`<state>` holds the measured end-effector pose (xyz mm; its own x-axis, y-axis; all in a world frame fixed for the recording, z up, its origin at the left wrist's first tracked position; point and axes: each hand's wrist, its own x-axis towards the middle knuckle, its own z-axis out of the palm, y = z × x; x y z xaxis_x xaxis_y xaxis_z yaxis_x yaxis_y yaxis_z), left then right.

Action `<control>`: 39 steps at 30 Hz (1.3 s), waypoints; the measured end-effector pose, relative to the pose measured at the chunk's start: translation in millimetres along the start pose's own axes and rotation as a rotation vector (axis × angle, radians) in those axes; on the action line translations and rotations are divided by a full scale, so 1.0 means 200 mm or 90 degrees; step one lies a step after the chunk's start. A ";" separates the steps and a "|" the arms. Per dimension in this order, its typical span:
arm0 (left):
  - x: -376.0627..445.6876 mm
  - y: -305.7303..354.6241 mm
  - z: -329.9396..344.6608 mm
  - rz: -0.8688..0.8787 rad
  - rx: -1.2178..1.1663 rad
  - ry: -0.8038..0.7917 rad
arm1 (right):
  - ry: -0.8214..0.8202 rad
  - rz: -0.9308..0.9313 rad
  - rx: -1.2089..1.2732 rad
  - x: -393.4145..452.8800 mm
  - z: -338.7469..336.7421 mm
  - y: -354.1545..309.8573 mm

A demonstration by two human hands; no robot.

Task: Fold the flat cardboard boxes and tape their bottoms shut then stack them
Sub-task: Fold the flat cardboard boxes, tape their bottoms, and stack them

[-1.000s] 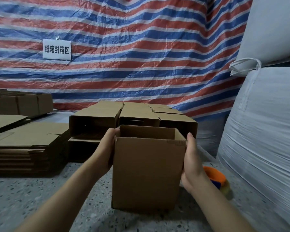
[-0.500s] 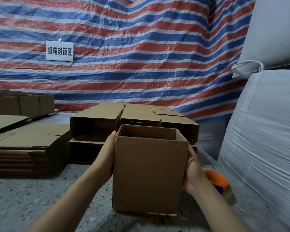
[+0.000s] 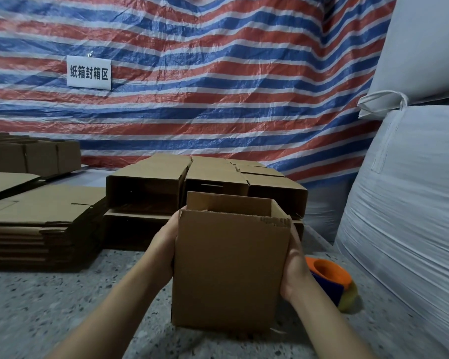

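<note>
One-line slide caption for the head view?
Both hands, left and right, hold an upright open-topped cardboard box before the stacked boxes.
</note>
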<state>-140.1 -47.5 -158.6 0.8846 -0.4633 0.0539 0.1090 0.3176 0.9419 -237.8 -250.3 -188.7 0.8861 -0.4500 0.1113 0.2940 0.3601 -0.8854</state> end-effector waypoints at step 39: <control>-0.04 0.02 -0.13 0.196 0.199 -0.216 | 0.095 0.060 -0.106 -0.04 0.07 -0.09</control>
<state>-134.0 -21.2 -163.7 0.6531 -0.6443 0.3979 -0.3175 0.2441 0.9163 -245.4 -240.8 -167.1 0.8400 -0.5416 -0.0325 0.1388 0.2724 -0.9521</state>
